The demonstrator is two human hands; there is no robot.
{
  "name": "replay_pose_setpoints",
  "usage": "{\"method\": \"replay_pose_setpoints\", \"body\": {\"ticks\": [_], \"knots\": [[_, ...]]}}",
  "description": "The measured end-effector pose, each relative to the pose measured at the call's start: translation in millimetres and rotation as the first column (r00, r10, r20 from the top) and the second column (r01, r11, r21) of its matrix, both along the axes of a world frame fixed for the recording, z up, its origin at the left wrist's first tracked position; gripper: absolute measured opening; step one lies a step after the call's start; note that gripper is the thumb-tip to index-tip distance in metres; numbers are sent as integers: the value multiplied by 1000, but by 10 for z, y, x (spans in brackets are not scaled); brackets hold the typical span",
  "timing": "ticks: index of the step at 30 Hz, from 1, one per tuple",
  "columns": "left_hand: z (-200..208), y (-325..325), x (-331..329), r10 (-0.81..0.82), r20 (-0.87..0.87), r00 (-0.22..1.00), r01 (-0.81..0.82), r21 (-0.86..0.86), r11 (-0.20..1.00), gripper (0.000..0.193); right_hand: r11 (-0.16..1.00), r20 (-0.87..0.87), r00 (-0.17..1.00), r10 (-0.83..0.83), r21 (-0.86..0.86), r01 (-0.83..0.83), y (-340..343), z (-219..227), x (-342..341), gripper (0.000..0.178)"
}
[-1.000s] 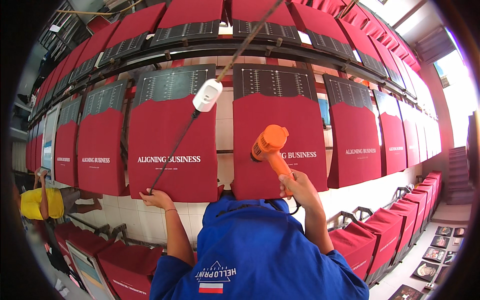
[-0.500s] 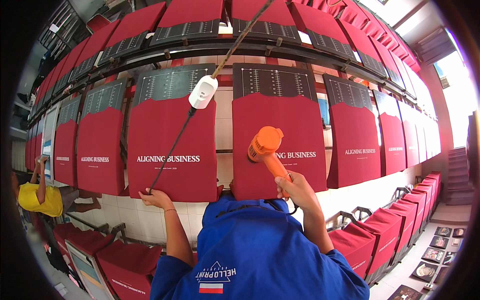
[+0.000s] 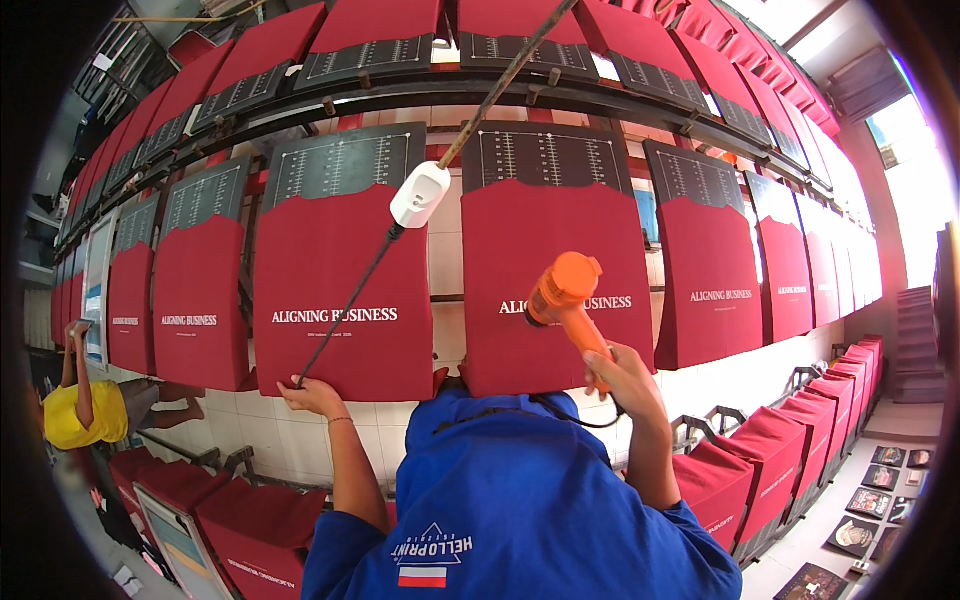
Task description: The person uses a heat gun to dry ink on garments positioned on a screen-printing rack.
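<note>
A red, white-lettered cloth lies spread flat, and over it an orange dryer tilts, dark nozzle turned left. A taut dark cord slants up to a white connector on a brownish cable.

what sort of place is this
Probably a textile-printing workshop: rows of ruled dark boards carry red fabric pieces, several with white lettering, and the right hand holds an orange heat-gun-like tool.

Free gap between cord and blower
</note>
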State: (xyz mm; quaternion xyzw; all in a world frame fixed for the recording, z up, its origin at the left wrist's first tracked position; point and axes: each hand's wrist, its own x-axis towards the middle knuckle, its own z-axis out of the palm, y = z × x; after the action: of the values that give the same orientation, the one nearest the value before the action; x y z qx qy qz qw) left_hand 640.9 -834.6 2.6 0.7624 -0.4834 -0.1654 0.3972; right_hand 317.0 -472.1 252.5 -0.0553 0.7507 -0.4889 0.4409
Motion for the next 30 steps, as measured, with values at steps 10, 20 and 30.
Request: {"method": "replay_pose_setpoints", "body": {"ticks": [10,20,30], "knots": [[-28,1,-20,0,-12,1000,0,20,1000,53,994,-56,995,-85,64,89,184,15,164,27],[-22,5,-8,-16,3,1000,16,31,999,54,994,-46,995,-91,59,94,221,-1,147,26],[-54,-1,-2,16,34,999,-17,16,1000,52,983,-118,983,-142,101,154,378,5,101,26]]}}
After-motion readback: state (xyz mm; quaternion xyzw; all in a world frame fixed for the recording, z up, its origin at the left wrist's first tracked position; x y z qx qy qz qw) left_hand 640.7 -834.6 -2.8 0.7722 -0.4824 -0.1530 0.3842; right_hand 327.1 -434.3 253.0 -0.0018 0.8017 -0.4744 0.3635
